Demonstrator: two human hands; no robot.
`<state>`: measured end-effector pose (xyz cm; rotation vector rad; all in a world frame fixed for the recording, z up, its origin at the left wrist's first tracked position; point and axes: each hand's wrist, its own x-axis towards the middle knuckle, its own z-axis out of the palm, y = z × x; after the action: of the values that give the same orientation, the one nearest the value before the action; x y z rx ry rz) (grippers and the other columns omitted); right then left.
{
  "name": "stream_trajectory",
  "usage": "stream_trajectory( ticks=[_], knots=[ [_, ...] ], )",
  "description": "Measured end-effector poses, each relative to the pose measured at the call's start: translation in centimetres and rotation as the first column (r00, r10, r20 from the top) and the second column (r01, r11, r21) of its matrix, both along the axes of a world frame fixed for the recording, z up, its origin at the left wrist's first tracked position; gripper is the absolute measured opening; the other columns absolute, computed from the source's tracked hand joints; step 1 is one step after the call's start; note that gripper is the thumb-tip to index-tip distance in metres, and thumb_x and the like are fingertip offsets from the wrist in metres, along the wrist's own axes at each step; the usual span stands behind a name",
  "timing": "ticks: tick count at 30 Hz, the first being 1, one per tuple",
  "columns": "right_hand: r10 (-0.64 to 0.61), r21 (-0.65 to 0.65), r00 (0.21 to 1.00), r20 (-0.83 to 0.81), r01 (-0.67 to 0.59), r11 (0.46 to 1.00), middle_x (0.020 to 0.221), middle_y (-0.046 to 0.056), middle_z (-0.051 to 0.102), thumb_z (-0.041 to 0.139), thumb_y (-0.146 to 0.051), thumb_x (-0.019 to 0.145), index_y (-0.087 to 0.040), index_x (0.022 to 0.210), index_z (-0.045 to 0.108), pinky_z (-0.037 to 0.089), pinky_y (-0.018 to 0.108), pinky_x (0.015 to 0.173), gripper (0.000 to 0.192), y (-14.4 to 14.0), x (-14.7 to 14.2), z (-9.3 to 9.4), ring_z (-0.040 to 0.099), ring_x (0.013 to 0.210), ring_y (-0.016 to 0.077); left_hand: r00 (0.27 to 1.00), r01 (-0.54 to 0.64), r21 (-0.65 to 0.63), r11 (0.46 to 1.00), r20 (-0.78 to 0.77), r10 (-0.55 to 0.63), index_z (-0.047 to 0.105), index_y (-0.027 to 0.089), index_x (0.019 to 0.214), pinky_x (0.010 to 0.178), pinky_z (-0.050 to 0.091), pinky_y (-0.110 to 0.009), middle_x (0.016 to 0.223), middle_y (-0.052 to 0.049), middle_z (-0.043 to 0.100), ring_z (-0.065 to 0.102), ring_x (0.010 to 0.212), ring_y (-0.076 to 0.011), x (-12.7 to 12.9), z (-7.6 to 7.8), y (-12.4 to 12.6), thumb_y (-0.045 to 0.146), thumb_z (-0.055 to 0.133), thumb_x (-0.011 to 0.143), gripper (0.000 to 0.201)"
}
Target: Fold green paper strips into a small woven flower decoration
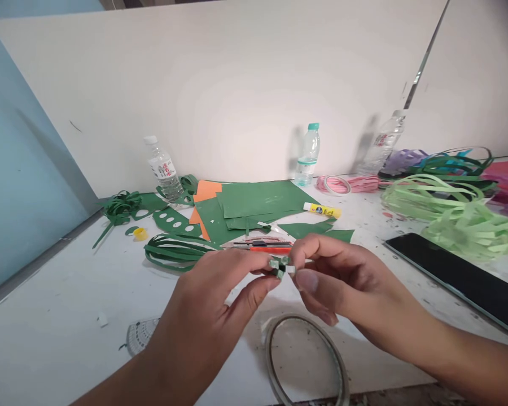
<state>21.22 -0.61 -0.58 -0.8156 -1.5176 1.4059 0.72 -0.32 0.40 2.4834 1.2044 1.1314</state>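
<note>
My left hand (214, 304) pinches a small folded green paper piece (275, 264) between thumb and forefinger, with several pale-tipped tabs sticking out around a dark centre. My right hand (351, 287) is closed against its right side, thumb and forefinger on a small white tab (290, 269). Whether that tab is tape or paper I cannot tell. Below the hands a roll of clear tape (271, 361) rests near the table's front edge. Just behind the fingers lie a pen-like tool (266, 244) and something red-orange, partly covered by my hands.
Green paper sheets (262, 200) and orange paper (207, 190) lie at the back, near a glue stick (328, 211). Green strips (173, 251) are left, light green strips (469, 225) right. A phone (452, 282) lies right. Bottles (165, 172) stand along the wall.
</note>
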Motion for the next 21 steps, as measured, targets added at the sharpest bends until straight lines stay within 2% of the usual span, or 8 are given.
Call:
stream_trajectory(
  ticks=[5, 10, 14, 17, 21],
  knots=[
    [-0.021, 0.011, 1.000, 0.004, 0.021, 1.000, 0.059, -0.007, 0.044, 0.066, -0.036, 0.094, -0.021, 0.089, 0.059, 0.028, 0.021, 0.048, 0.017, 0.2, -0.1, 0.0, 0.035, 0.052, 0.0085, 0.998, 0.054, 0.110, 0.992, -0.051, -0.049, 0.065, 0.024, 0.095, 0.080, 0.050, -0.024, 0.089, 0.004, 0.073, 0.068, 0.081, -0.0129, 0.0, 0.3, 0.1, 0.014, 0.058, 0.096, 0.012],
    [-0.039, 0.033, 0.999, 0.024, 0.038, 0.999, 0.057, -0.007, 0.045, 0.068, -0.037, 0.092, -0.020, 0.082, 0.061, 0.030, 0.021, 0.045, 0.020, 0.2, -0.2, 0.4, 0.036, 0.049, 0.0076, 0.997, 0.073, 0.125, 0.990, -0.045, -0.068, 0.064, 0.023, 0.096, 0.083, 0.050, -0.024, 0.088, 0.003, 0.072, 0.067, 0.082, -0.0131, 0.0, 0.2, 0.1, 0.013, 0.056, 0.096, 0.013],
    [0.012, -0.026, 1.000, -0.011, -0.012, 1.000, 0.059, -0.007, 0.048, 0.069, -0.036, 0.092, -0.019, 0.085, 0.063, 0.037, 0.020, 0.047, 0.019, 0.3, 0.1, 0.5, 0.041, 0.049, 0.0069, 0.995, 0.100, 0.147, 0.984, -0.026, -0.097, 0.063, 0.023, 0.100, 0.082, 0.050, -0.024, 0.094, 0.001, 0.073, 0.068, 0.087, -0.0136, -0.1, -0.1, 0.0, 0.012, 0.056, 0.096, 0.014],
    [0.076, -0.056, 0.996, -0.055, -0.079, 0.995, 0.062, -0.005, 0.054, 0.068, -0.037, 0.094, -0.019, 0.088, 0.064, 0.041, 0.022, 0.053, 0.020, 0.4, 0.3, 0.3, 0.050, 0.050, 0.0078, 0.992, 0.123, 0.111, 0.986, 0.008, -0.124, 0.062, 0.024, 0.105, 0.083, 0.051, -0.023, 0.100, 0.001, 0.073, 0.069, 0.092, -0.0136, -0.2, 0.0, -0.1, 0.012, 0.056, 0.095, 0.017],
    [0.074, -0.017, 0.989, -0.125, -0.077, 0.997, 0.083, 0.001, 0.063, 0.063, -0.039, 0.097, -0.019, 0.094, 0.067, 0.045, 0.026, 0.058, 0.021, 0.6, 0.5, 0.5, 0.056, 0.055, 0.0095, 0.993, 0.087, -0.045, 0.995, 0.085, -0.083, 0.065, 0.026, 0.102, 0.076, 0.055, -0.021, 0.092, 0.003, 0.074, 0.069, 0.082, -0.0132, 0.0, 1.2, -0.4, 0.016, 0.062, 0.091, 0.015]
  ],
)
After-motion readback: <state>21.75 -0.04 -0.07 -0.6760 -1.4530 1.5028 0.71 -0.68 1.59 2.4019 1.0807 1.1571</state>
